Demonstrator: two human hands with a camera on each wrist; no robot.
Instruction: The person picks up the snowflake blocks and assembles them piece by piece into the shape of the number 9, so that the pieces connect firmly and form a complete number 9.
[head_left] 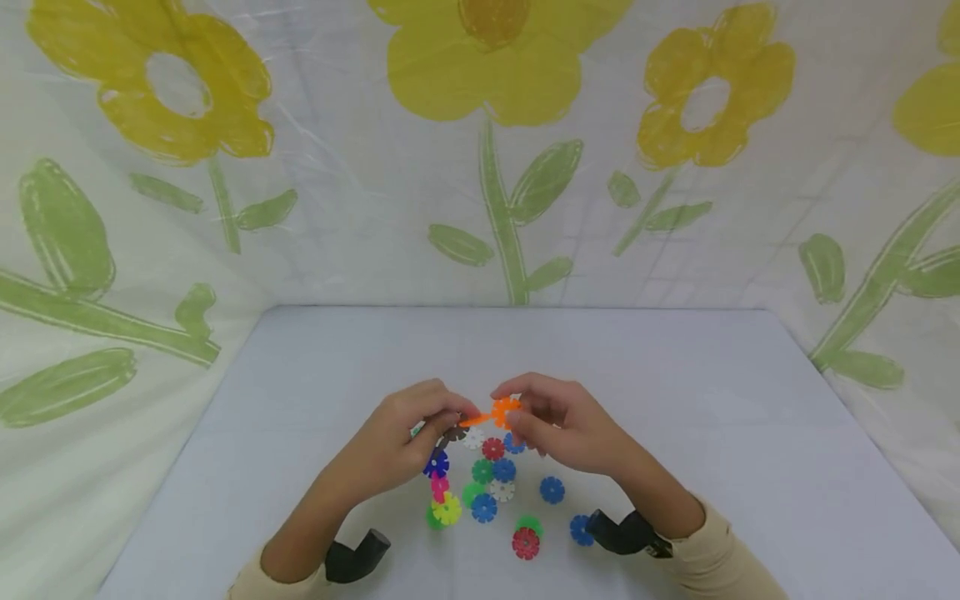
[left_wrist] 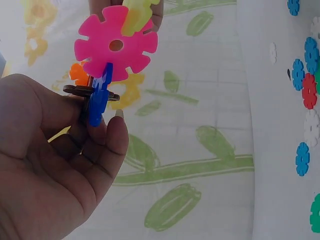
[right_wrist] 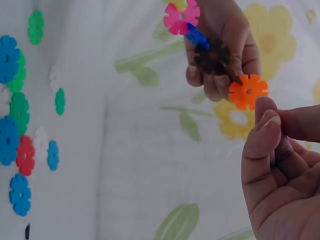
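My left hand [head_left: 408,425] holds a chain of interlocking notched plastic discs, gripping it around the dark brown disc [right_wrist: 212,56]. From there the chain hangs down through a blue disc [left_wrist: 100,95], a pink disc [left_wrist: 116,42] and a yellow disc [head_left: 446,508]. An orange disc [right_wrist: 248,92] is at the chain's upper end, seen edge-on in the head view. My right hand [head_left: 566,421] pinches another orange disc [head_left: 506,412] between thumb and fingers, right at the edge of the first one. In the right wrist view that pinched disc is hidden behind the fingers.
Loose discs lie on the white table [head_left: 660,375] below the hands, among them a blue disc [head_left: 552,490], a red disc [head_left: 526,543] and a white disc [head_left: 502,490]. Behind the table hangs a flower-printed curtain [head_left: 337,167].
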